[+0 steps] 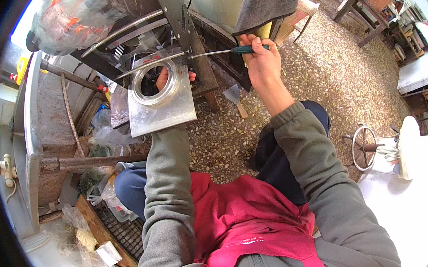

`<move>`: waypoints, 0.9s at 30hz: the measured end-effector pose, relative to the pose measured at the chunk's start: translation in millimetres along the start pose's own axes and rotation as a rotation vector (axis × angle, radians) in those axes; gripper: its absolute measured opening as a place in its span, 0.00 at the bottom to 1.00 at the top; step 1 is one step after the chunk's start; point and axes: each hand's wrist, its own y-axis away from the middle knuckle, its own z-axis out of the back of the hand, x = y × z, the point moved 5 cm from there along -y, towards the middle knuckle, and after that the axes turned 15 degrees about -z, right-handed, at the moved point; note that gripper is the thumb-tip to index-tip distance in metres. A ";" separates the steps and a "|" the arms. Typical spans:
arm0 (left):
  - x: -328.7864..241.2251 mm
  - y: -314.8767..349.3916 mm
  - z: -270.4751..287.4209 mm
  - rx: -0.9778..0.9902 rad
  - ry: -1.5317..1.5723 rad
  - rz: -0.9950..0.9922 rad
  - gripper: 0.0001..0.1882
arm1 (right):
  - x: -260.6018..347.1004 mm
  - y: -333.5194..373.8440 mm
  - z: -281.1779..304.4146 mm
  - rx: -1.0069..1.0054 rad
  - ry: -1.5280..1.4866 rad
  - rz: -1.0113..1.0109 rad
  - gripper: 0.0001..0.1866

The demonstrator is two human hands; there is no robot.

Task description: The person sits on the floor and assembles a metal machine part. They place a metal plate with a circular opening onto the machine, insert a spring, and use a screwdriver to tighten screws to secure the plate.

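My right hand (263,58) is closed round the dark green handle of a screwdriver (245,50). Its long shaft runs left, and the tip meets the upright side of a black metal frame (180,22). Below that frame, a square silver metal plate (164,117) with a raised ring round its hole is held up by my left hand (162,80). That hand lies mostly hidden under the plate. Some fingers show through the hole and others past the right edge. A metal rod (152,64) crosses above the plate's top part.
A scraper with a wooden handle (242,110) lies on the speckled floor (220,148). A grey cloth (269,4) hangs at the top. Plastic bags (110,135) crowd the left, beside a rusty-legged table (51,137). A round-seated stool (409,147) stands at right.
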 end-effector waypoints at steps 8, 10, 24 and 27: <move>-9.0 5.1 21.9 0.248 0.106 0.005 0.46 | 13.0 8.6 -6.2 0.021 0.253 -0.184 0.08; -12.3 0.7 33.3 0.368 0.093 -0.019 0.45 | 17.4 10.2 -6.3 0.029 0.317 -0.138 0.10; -13.4 7.1 30.5 0.266 -0.270 -0.124 0.37 | 48.6 -0.9 -18.5 0.106 0.946 -0.168 0.18; -9.3 17.7 16.0 0.086 -0.578 -0.172 0.34 | 48.5 -7.2 -13.8 0.119 1.047 -0.164 0.18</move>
